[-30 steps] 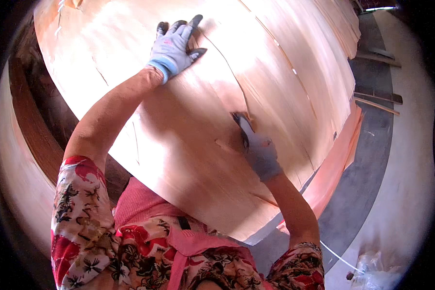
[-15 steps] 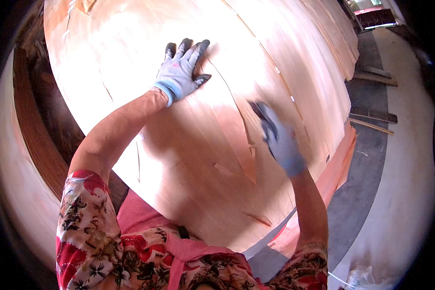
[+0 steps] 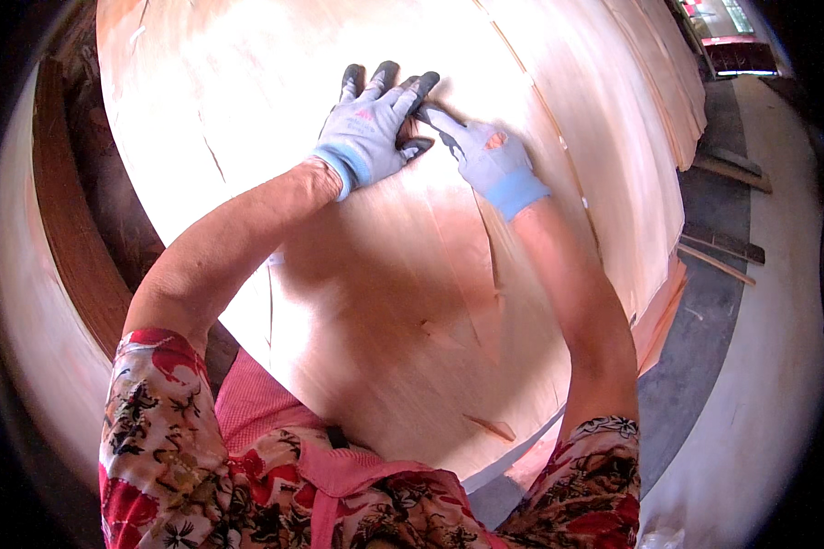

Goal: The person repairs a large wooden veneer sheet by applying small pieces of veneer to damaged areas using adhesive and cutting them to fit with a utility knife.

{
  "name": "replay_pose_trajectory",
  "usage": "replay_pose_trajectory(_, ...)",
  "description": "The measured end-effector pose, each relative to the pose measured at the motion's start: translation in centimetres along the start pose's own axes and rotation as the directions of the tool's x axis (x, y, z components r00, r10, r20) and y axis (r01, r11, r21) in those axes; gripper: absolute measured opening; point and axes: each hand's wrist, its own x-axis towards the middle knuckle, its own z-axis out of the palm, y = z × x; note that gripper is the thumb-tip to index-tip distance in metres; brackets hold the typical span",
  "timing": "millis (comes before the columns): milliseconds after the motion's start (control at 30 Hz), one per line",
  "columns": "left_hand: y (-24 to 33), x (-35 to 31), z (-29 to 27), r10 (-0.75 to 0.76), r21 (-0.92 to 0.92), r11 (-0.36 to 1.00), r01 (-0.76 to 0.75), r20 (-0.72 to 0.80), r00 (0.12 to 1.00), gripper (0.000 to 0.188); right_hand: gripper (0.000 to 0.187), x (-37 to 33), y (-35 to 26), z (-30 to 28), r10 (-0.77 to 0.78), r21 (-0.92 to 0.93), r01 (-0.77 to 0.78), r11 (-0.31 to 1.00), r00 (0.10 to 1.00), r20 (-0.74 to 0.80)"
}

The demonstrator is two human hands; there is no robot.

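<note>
A large, thin wood veneer sheet [image 3: 384, 348] with cracks and a torn strip spreads out in front of me, on top of a stack. My left hand [image 3: 371, 128], in a grey glove with dark fingertips and a blue cuff, lies flat on it with fingers spread. Close beside its index finger and thumb is my right hand [image 3: 485, 156], in a matching glove with a hole on the back. Its forefinger points at the sheet and its other fingers curl under. Whatever those fingers may hold is hidden.
A thin gap line [image 3: 531, 78] with small white bits runs along the sheet's right part. Ragged veneer edges [image 3: 664, 311] jut out on the right. Wooden strips [image 3: 719, 261] lie on the dark floor there. A brown curved beam [image 3: 73, 210] stands at left.
My right hand has moved up and left across the sheet to beside my left hand. The left hand stays flat on the sheet; the view has shifted slightly.
</note>
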Motion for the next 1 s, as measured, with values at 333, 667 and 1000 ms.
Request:
replay_pose_trajectory(333, -0.3, -0.2, 0.0, 0.032, 0.132, 0.991, -0.039, 0.055, 0.998, 0.060, 0.049, -10.2, -2.0, -1.5, 0.277, -0.007, -0.279, 0.960, 0.951, 0.139)
replay_pose_trajectory(667, 0.3, 0.1, 0.3, 0.044, 0.163, 0.985, -0.057, 0.080, 0.996, 0.060, 0.062, -16.6, -6.1, 1.8, 0.484, -0.066, -0.480, 0.875, 0.872, 0.074)
replay_pose_trajectory(1000, 0.0, 0.0, 0.5, 0.076, 0.184, 0.979, -0.084, 0.050, 0.996, 0.060, 0.062, -29.3, -13.6, 3.8, 0.661, -0.021, -0.662, 0.749, 0.744, 0.095)
